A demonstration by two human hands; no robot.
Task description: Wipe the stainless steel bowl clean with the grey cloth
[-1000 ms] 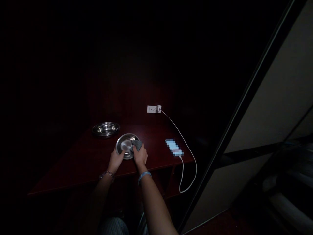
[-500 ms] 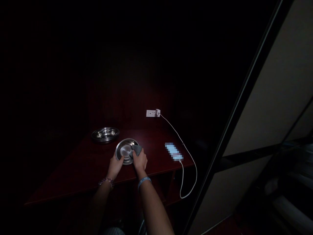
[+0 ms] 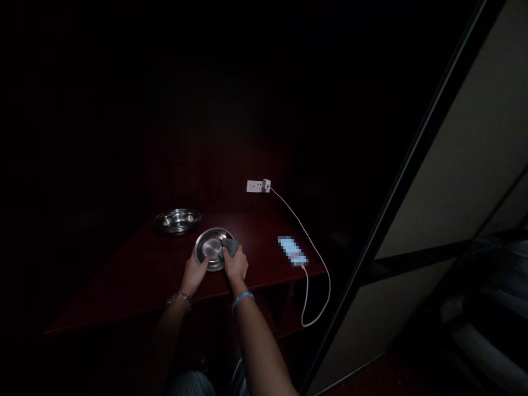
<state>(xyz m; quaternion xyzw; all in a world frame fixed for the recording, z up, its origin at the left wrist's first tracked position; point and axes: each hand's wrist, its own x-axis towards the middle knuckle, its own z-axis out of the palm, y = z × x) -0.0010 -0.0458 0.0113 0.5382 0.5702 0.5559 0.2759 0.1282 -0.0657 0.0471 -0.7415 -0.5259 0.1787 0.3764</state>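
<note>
A round steel plate [image 3: 211,248] with a raised rim is held near the front edge of the dark red table. My left hand [image 3: 194,274] grips its lower left rim, thumb over the inside. On the plate's right side, my right hand [image 3: 236,264] is closed on a grey cloth [image 3: 230,247], which lies against the rim and inner surface. Further back on the left sits a stack of similar steel plates [image 3: 177,220].
The red table [image 3: 136,269] meets a dark wall. A phone [image 3: 292,251] lies at its right, joined by a white cable [image 3: 329,280] to a charger in the wall socket [image 3: 254,186]. A dark-framed pale panel [image 3: 445,159] stands at the right.
The whole view has shifted, so the table and plates appear slightly higher. Both hands keep their hold, and the cloth stays at the plate's right side.
</note>
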